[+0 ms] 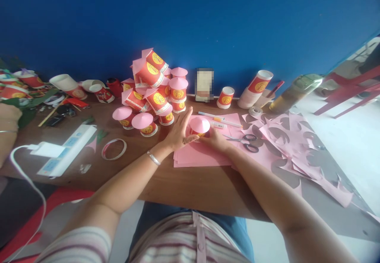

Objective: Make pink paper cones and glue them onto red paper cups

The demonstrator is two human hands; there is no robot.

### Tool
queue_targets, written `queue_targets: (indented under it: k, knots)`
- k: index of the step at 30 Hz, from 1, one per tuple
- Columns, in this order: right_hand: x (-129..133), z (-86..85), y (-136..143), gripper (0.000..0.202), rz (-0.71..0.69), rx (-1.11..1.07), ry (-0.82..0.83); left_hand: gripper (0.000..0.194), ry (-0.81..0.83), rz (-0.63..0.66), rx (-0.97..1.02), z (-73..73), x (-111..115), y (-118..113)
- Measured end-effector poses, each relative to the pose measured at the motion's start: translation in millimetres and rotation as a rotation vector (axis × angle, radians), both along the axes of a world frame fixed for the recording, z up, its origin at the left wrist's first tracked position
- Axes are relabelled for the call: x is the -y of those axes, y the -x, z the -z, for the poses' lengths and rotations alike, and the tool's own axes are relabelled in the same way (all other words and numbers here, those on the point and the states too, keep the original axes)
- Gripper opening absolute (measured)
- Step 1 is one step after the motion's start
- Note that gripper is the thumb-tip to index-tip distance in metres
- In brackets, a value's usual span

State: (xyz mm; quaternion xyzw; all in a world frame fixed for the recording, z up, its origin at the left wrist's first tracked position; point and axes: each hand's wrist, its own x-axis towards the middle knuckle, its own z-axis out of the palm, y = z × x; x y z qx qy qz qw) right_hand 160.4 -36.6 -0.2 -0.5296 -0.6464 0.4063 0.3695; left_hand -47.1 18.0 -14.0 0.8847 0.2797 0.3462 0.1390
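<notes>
A red paper cup with a pink paper cone roof (200,125) stands upright on a stack of pink paper (190,158) in front of me. My right hand (216,139) is closed around the cup's right side; its fingers are partly hidden. On the other side, my left hand (179,132) is open with the fingers stretched out, its thumb close to the cup's base. Whether that thumb touches the cup I cannot tell. Behind the cup lie pens (211,116) and a small white tube (218,125). Scissors with dark handles (249,138) rest to the right.
Several roofed cups (152,77) are piled at the back left. Pink paper scraps (292,140) cover the right side. A power strip (67,152), a tape roll (114,149), a single cup (225,97), stacked cups (255,89) and a bottle (297,93) are around. Another person's hand (8,122) shows at far left.
</notes>
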Motion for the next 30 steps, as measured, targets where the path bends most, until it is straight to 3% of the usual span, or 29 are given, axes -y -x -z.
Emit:
queue_targets:
  k: [5,8,12,19,25,30]
  knots:
    - [-4.1,6.8,-3.2,0.068,0.043,0.042,0.020,0.108,0.304,0.015,0.030,4.2,-1.5,-1.4]
    - [-5.8,14.8,-4.3,0.086,0.049,0.058,-0.045,0.092,0.380,0.032,0.033,2.3,0.7,-6.2]
    - [-5.9,19.7,-4.1,0.094,0.010,0.094,-0.098,0.073,0.406,0.035,0.083,-2.7,4.5,-10.2]
    - [-3.0,14.0,-1.4,0.070,-0.062,0.137,-0.159,0.063,0.446,-0.011,0.215,-6.9,7.0,-11.1]
    - [-1.9,12.3,-5.1,0.069,-0.078,0.149,-0.163,0.064,0.461,-0.037,0.282,-7.1,7.5,-12.3]
    - [-11.2,15.8,-12.4,0.064,-0.126,-0.020,-0.102,0.064,0.542,-0.035,0.362,-5.2,4.2,-12.8]
